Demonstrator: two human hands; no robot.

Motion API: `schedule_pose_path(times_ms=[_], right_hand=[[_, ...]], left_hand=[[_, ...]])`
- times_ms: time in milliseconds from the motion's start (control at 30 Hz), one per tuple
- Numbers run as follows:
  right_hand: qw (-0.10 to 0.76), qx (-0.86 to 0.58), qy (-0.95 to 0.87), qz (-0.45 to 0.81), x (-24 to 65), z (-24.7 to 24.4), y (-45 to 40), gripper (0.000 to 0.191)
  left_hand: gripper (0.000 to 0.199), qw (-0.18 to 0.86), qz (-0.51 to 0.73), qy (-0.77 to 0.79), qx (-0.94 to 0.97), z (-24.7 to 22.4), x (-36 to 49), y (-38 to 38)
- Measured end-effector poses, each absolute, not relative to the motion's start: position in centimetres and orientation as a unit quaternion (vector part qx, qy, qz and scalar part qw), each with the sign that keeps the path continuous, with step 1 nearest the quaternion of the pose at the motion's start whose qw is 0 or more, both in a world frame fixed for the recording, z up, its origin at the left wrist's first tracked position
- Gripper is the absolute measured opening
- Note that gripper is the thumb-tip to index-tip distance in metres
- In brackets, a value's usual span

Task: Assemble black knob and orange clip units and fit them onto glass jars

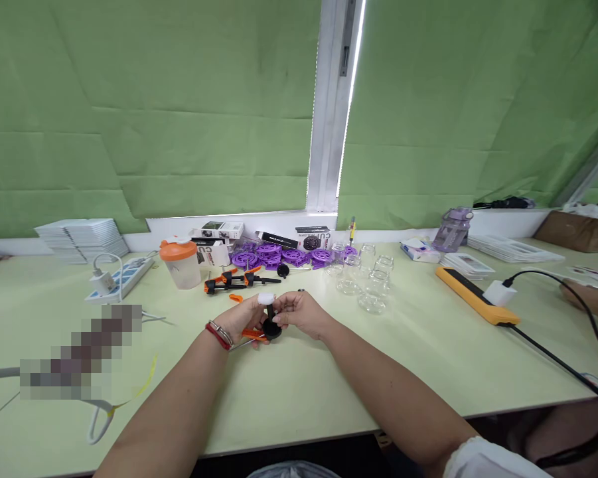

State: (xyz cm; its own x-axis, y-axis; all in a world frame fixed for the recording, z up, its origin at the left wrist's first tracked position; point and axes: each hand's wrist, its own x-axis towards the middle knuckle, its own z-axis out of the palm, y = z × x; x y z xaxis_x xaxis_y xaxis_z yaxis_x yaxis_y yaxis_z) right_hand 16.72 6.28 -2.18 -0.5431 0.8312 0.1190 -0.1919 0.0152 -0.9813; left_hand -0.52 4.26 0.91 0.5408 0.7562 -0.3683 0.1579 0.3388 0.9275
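Pale bench (323, 392) shown. Purple parts (293, 256) piled along back; clear jars (373, 300) grouped near pile's right end. Left hand (245, 320) curled, right hand (301, 313) pinched narrow; black white-topped piece (271, 330) held between both, mid-bench. Orange piece (253, 334) seen at left fingers.

Left forearm (179, 398) and right forearm (393, 392) both extend over the near edge of the table (328, 392), converging inward to a V. Left hand (239, 317): above the table's middle, fingers curled in a grip, partly hidden. Right hand (306, 315): just beside the left, at similar reach across the table; back of hand visible, thumb pointing leftward, fingers bent, tips drawn in. Wrist contact with the table: cannot tell.
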Motion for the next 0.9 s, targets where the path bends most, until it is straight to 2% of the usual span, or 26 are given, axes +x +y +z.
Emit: schedule_pose_path(times_ms=[900], right_hand=[[0.398, -0.269, -0.603, 0.637, 16.55, -2.89, 6.28, 0.04]], left_hand=[[0.054, 0.694, 0.221, 0.437, 0.528, 1.2, -0.45, 4.05]])
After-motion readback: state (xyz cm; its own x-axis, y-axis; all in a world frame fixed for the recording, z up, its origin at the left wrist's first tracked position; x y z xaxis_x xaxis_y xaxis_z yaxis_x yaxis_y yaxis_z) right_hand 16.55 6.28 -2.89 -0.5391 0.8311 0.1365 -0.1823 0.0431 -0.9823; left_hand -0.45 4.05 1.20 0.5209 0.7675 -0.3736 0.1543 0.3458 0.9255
